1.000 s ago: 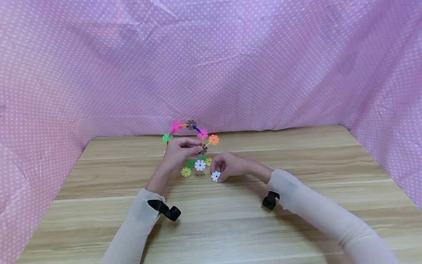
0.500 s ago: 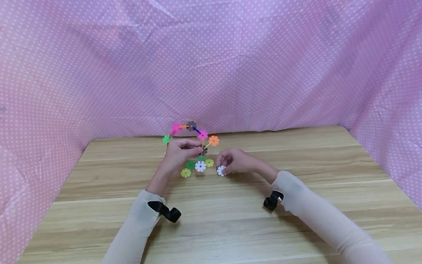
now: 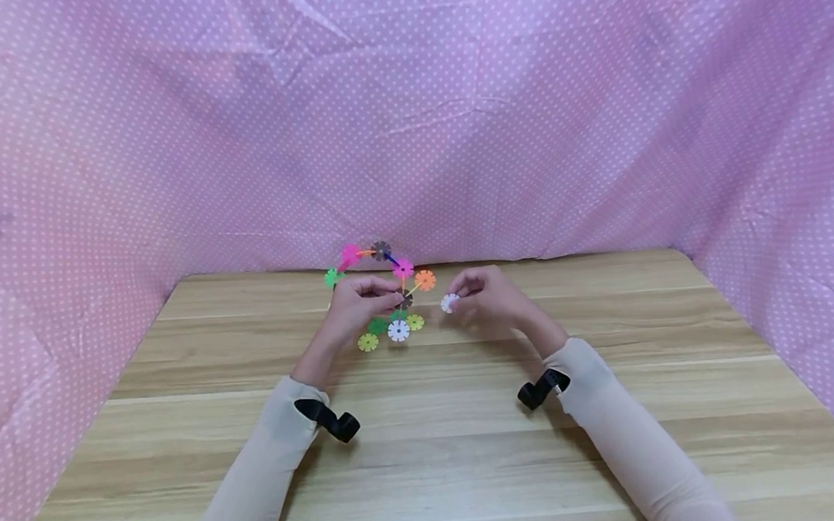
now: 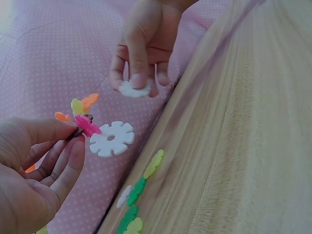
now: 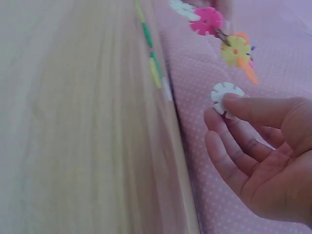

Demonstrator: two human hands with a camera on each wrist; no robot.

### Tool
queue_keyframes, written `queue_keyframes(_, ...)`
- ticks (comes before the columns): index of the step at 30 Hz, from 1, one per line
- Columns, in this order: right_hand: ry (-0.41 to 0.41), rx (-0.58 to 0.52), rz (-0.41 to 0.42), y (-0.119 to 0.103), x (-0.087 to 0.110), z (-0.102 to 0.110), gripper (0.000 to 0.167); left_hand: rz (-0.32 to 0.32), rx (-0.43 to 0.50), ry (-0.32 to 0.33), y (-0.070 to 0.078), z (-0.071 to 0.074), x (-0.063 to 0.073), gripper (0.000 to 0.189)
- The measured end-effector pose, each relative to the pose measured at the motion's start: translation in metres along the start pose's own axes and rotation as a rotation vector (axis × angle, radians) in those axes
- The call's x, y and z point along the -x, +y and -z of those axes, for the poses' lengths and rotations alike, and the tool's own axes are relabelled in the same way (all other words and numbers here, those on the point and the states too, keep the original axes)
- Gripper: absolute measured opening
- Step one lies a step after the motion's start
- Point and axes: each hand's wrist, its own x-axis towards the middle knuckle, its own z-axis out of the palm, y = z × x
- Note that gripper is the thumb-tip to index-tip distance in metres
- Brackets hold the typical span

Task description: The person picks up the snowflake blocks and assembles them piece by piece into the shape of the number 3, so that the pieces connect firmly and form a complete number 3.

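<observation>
My left hand (image 3: 357, 305) pinches a brown notched disc (image 3: 407, 300) between thumb and fingers. That disc belongs to a curved chain of interlocked notched plastic discs, including a pink disc (image 3: 403, 269), an orange disc (image 3: 424, 280) and a green disc (image 3: 332, 277). A white disc (image 4: 124, 141) hangs off the chain by a pink one in the left wrist view. To the right, my right hand (image 3: 493, 297) holds a separate white disc (image 5: 225, 97) by its edge between thumb and fingers, raised above the table and apart from the chain.
On the wooden table (image 3: 436, 474) lie several loose discs: a yellow disc (image 4: 154, 164), a green disc (image 4: 136, 191), a white disc (image 4: 124, 196) and others beside them. Pink dotted cloth (image 3: 405, 129) hangs behind the table's far edge and at both sides.
My right hand has lifted the white disc from near the table, moving it farther back and to the right. My left hand and the chain have stayed almost in place.
</observation>
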Motion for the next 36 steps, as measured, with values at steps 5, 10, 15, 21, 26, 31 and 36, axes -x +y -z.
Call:
queue_keyframes(5,0.094,-0.055,0.03,-0.003,-0.002,0.003,0.021,0.009,-0.012,0.011,-0.002,-0.001,-0.001,0.026)
queue_keyframes(10,0.126,-0.105,0.037,-0.004,-0.002,0.001,0.022,0.022,-0.03,0.013,-0.001,-0.001,0.0,0.026)
queue_keyframes(15,0.16,-0.127,0.068,-0.004,-0.001,0.0,0.022,0.02,-0.068,0.006,0.001,-0.002,0.001,0.026)
queue_keyframes(21,0.177,-0.202,0.123,-0.003,0.0,-0.001,0.018,0.016,-0.069,0.005,0.001,-0.003,0.001,0.025)
queue_keyframes(26,0.191,-0.228,0.167,-0.005,0.0,-0.003,0.019,0.009,-0.068,-0.008,0.0,-0.002,0.001,0.026)
queue_keyframes(31,0.218,-0.211,0.196,-0.007,0.001,-0.005,0.02,0.016,-0.062,-0.007,0.002,-0.004,0.002,0.026)
queue_keyframes(36,0.244,-0.157,0.22,-0.007,0.002,-0.007,0.018,0.021,-0.06,-0.001,0.002,-0.005,0.002,0.026)
